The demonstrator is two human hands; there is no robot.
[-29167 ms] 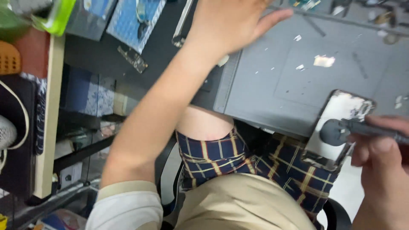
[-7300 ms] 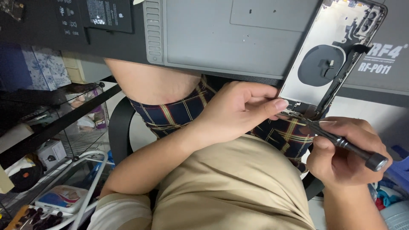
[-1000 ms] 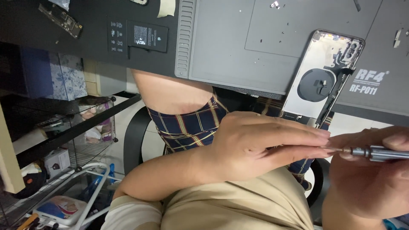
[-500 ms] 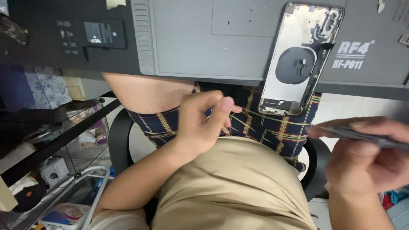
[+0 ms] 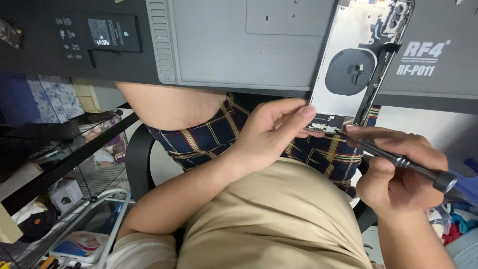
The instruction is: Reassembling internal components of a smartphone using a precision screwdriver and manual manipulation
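From the head view, the phone point(image 5: 361, 65) lies opened on the grey mat point(image 5: 249, 45), its top corner cut off by the frame edge and its bottom end hanging over the mat's near edge toward the lap, so its long axis runs away from the person, camera end farthest. The left hand point(image 5: 271, 134) pinches that bottom edge between thumb and fingers, hiding part of it. The right hand point(image 5: 398, 172) is curled round a dark screwdriver point(image 5: 398, 159), which slants from lower right up to the phone's bottom; its tip is too small to make out.
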